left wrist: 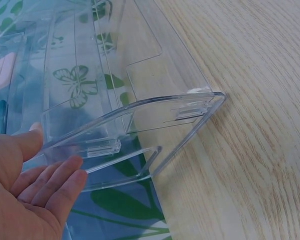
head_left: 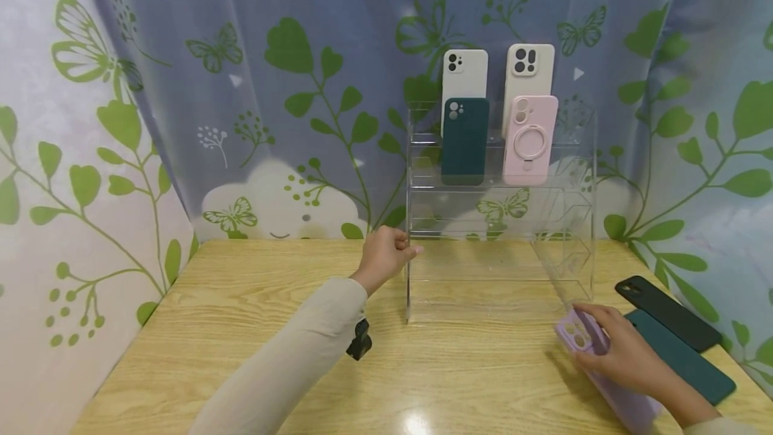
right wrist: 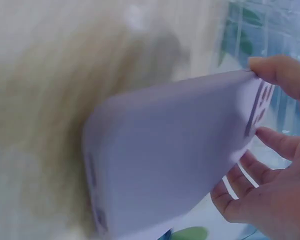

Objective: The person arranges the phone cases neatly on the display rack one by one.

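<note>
My right hand [head_left: 622,351] grips a lilac phone case [right wrist: 175,150] by its edges near the camera cutouts, thumb on one side and fingers on the other. The case is tilted, close over the table's right part. At the left side panel of a clear acrylic display rack [head_left: 501,287], my left hand [head_left: 386,257] holds the panel's edge between thumb and fingers. On the rack's upper tiers stand a white case [head_left: 474,79], a cream case [head_left: 537,82], a dark green case [head_left: 465,143] and a pink case [head_left: 531,146] with a ring.
A black phone case [head_left: 670,314] and a teal phone case [head_left: 685,358] lie at the table's right edge, beside my right hand. Behind the wooden table [head_left: 260,327] hangs a blue curtain [head_left: 362,32] with green leaves and butterflies. The rack's lower tiers are see-through.
</note>
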`<state>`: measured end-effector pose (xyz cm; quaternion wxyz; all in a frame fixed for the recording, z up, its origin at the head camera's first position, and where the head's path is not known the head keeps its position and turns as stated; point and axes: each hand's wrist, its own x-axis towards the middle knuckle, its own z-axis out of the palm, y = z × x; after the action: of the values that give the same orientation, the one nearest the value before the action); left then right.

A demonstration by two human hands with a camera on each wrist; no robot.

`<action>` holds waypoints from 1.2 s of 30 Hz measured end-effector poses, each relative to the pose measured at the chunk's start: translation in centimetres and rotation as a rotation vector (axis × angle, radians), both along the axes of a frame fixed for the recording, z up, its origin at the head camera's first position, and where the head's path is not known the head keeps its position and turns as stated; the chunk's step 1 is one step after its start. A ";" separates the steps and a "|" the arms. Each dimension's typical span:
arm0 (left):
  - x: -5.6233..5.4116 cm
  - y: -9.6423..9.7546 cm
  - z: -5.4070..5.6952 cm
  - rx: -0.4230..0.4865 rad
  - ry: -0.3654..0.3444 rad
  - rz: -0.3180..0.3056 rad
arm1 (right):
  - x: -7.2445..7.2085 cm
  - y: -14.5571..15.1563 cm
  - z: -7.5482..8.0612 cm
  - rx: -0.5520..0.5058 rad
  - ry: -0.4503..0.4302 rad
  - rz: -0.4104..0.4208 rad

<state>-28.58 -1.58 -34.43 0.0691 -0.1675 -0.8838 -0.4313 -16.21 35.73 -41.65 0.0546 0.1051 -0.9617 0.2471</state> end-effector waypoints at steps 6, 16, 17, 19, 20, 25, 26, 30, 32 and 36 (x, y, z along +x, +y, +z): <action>0.0 0.1 0.0 -0.001 -0.013 0.006 | -0.8 -2.1 2.1 -0.049 0.090 0.012; 0.0 0.0 0.0 -0.006 0.000 0.001 | -2.3 -5.9 5.4 -0.124 0.162 -0.009; 0.0 0.0 0.0 -0.007 -0.001 0.003 | -2.5 -6.3 5.7 -0.135 0.169 -0.012; 0.0 0.1 0.0 -0.007 0.003 0.006 | -2.9 -7.1 6.3 -0.151 0.188 -0.020; 0.0 0.1 0.1 -0.007 0.002 0.006 | -3.1 -7.5 6.6 -0.154 0.201 -0.027; -0.1 0.0 0.0 -0.004 0.003 -0.002 | -4.1 -9.4 8.1 -0.176 0.241 -0.051; -0.1 0.0 0.0 -0.003 0.001 -0.001 | -4.3 -9.8 8.3 -0.181 0.245 -0.056; -0.1 0.0 0.0 -0.006 -0.003 -0.001 | -5.1 -11.0 9.4 -0.196 0.249 -0.081; -0.1 0.0 0.0 -0.009 -0.002 -0.001 | -5.5 -11.6 10.0 -0.215 0.248 -0.090; 0.0 0.0 0.0 -0.010 0.001 -0.007 | -6.4 -12.7 11.1 -0.245 0.256 -0.101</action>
<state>-28.62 -1.59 -34.42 0.0671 -0.1711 -0.8853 -0.4273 -22.66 23.04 -30.55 0.2014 0.0796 -0.9136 0.3440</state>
